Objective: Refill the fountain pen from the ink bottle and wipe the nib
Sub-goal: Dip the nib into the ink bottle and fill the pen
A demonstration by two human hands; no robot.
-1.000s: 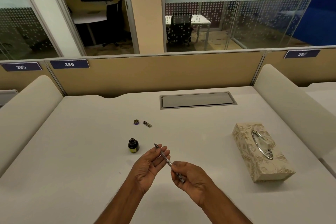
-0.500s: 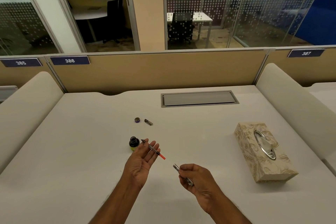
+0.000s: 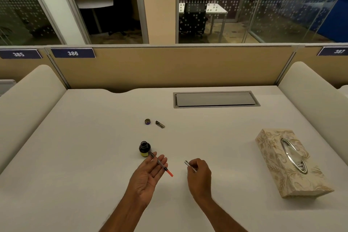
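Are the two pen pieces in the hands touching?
Apart. The head view shows bare white desk between the orange-tipped pen section on the left hand and the silver barrel in the right hand.

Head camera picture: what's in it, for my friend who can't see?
A person's left hand lies open, the pen's nib section across its fingers, near an open ink bottle; the right hand grips the pen barrel. A tissue box sits on the desk.

1. Ink bottle (image 3: 144, 149): small, dark, uncapped, upright.
2. Nib section (image 3: 160, 164): slim, orange-ended, lying across your flat left hand (image 3: 148, 175) — nib end beside the bottle.
3. Barrel (image 3: 190, 166): silvery, pinched in your right hand (image 3: 199, 173).
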